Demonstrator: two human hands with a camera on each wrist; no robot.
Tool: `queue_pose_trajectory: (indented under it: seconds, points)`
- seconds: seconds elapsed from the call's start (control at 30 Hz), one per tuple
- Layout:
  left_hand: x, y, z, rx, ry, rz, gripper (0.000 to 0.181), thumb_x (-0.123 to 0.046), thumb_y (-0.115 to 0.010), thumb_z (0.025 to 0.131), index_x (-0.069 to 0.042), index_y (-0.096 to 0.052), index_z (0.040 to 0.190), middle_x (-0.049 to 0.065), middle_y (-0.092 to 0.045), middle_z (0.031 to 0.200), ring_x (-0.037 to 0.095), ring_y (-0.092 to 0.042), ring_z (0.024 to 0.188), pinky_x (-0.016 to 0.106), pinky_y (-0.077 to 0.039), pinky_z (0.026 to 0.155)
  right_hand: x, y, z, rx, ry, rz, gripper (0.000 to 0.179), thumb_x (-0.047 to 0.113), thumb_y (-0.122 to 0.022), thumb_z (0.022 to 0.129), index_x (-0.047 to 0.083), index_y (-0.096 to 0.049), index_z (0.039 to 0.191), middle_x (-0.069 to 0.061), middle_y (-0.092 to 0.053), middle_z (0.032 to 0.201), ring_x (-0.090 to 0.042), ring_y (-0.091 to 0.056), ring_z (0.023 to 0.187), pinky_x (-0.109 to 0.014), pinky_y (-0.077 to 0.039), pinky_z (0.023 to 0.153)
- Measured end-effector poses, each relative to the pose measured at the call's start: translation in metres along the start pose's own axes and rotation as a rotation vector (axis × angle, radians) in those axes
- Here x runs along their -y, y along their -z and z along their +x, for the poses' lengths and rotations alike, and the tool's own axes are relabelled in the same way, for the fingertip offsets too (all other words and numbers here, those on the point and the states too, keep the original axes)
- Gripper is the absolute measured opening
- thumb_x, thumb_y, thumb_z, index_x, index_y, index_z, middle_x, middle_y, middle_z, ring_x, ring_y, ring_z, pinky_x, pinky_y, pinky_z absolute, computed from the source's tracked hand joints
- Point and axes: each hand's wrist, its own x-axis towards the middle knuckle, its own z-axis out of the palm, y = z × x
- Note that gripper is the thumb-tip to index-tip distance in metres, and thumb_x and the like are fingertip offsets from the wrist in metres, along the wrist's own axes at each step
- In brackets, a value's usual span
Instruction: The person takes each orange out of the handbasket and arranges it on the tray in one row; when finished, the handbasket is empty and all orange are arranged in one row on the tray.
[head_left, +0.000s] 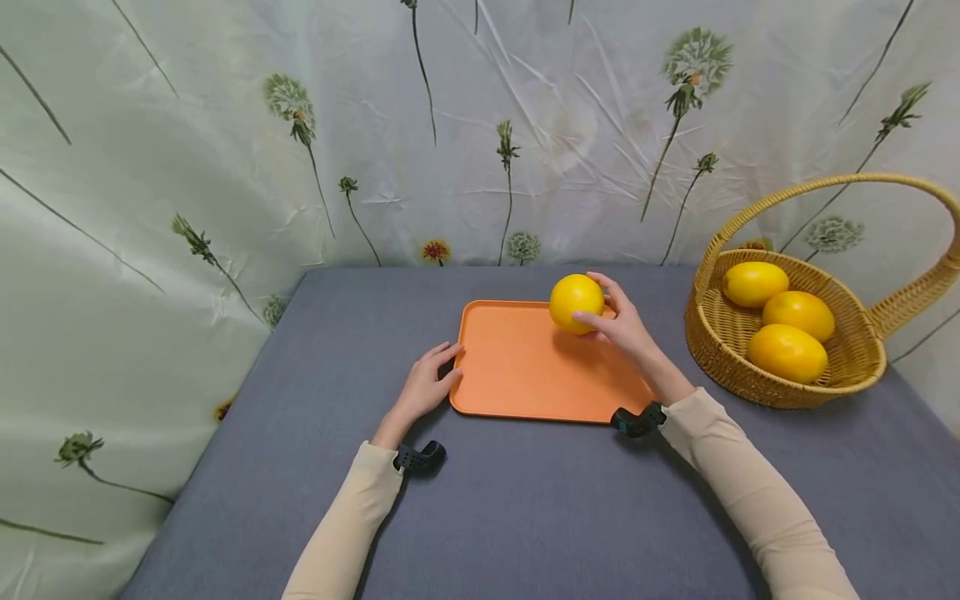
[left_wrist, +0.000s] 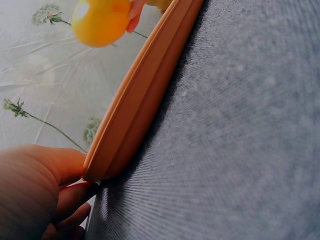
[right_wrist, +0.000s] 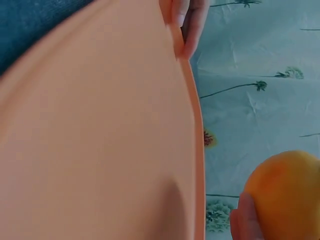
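My right hand [head_left: 618, 325] holds a round yellow fruit [head_left: 576, 303] between thumb and fingers, raised above the back right part of an orange tray [head_left: 517, 358]. In the right wrist view the fruit [right_wrist: 287, 195] shows at the lower right, with fingertips against its side. My left hand [head_left: 425, 385] is at the tray's left edge, its thumb and fingertips touching the rim. From the left wrist, the thumb meets the tray's outer wall [left_wrist: 135, 95] at the corner, and the other fingers are partly hidden behind it.
A wicker basket [head_left: 783, 396] with a tall arched handle stands to the right, with several yellow oval fruits [head_left: 787, 353] inside. Grey cloth [head_left: 510, 500] covers the table. A curtain [head_left: 465, 200] printed with dandelions hangs along the table's back and left sides.
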Motion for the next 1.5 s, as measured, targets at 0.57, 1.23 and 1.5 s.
queue_pose_trajectory:
  seconds: [0.57, 1.23, 1.5]
  points:
    - [0.003, 0.004, 0.002, 0.018, 0.004, 0.007, 0.046, -0.014, -0.057, 0.091, -0.005, -0.05, 0.136, 0.022, -0.042, 0.144, 0.037, -0.037, 0.137, 0.054, -0.031, 0.111, 0.0, -0.027, 0.03, 0.075, -0.076, 0.102, 0.071, 0.018, -0.062, 0.089, 0.03, -0.024, 0.148, -0.019, -0.026, 0.145, -0.038, -0.044, 0.124, -0.053, -0.048, 0.096]
    - [0.003, 0.0, 0.005, 0.026, 0.009, 0.009, 0.046, -0.016, -0.056, 0.092, -0.006, -0.05, 0.136, 0.02, -0.045, 0.143, 0.035, -0.036, 0.138, 0.053, -0.031, 0.111, -0.011, -0.054, 0.053, 0.078, -0.124, 0.126, 0.072, 0.014, -0.062, 0.088, 0.031, -0.026, 0.148, -0.016, -0.023, 0.149, -0.038, -0.042, 0.13, -0.051, -0.049, 0.095]
    - [0.003, 0.002, 0.003, 0.035, 0.013, 0.032, 0.046, -0.016, -0.056, 0.092, -0.006, -0.049, 0.137, 0.02, -0.045, 0.143, 0.035, -0.038, 0.137, 0.053, -0.031, 0.111, -0.01, -0.071, 0.062, 0.072, -0.098, 0.021, 0.07, 0.018, -0.064, 0.087, 0.029, -0.029, 0.147, -0.017, -0.031, 0.146, -0.036, -0.046, 0.127, -0.047, -0.052, 0.092]
